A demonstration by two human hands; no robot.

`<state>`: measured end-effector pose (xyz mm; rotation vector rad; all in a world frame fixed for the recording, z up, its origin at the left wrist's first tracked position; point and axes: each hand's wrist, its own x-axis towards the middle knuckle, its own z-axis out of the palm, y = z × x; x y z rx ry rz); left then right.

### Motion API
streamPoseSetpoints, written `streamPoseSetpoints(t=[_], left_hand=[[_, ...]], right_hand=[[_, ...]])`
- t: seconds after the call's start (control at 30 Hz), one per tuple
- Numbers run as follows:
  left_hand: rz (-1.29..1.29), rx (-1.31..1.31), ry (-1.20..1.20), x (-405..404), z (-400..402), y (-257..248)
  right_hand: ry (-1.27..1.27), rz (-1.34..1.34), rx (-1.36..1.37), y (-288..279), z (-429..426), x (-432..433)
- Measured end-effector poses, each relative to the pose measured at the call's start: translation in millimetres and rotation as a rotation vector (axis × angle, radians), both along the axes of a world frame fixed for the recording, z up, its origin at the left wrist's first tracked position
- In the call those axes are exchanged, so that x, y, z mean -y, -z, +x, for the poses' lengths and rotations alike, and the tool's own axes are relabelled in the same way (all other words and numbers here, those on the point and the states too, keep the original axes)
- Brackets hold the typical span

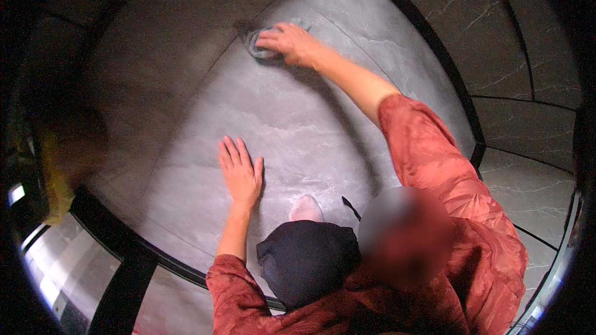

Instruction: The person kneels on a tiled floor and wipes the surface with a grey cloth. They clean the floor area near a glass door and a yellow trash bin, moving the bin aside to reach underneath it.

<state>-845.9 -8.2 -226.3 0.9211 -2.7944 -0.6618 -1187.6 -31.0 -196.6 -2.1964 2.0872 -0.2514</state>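
My right hand [293, 45] is stretched far forward and presses a grey cloth [265, 49] against the grey marble-look tiled surface [279, 102]. The cloth is bunched under the palm and fingers, and part of it is hidden by them. Nearer to me and further left, my left hand [240, 170] rests flat on the same surface, its fingers spread and nothing in it. My bent knee in dark cloth [307, 260] is below, with a pale sock [306, 208] showing just beyond it.
A black border strip [419, 23] curves along the right side, with darker veined tiles [507, 70] beyond it. Another black strip [116, 228] runs along the lower left. A blurred yellow shape [53, 177] stands in shadow at the far left. A thin dark strap [350, 207] lies near the knee.
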Motion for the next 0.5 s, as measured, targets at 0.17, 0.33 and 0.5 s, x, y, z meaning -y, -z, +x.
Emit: streamPoseSetpoints(t=[0.17,0.33,0.5], left_hand=[[0.114,-0.145,-0.050,16.8,14.4,15.2],[-0.059,-0.140,-0.164,82.6,-21.9,4.9],[-0.240,0.066,-0.292,140.1,-56.7,19.5]], right_hand=[[-0.169,-0.069,0.210,2.4,92.7,-117.0],[-0.369,0.084,0.357,11.1,112.6,-176.8],[-0.097,-0.114,0.218,12.9,59.3,-74.1]])
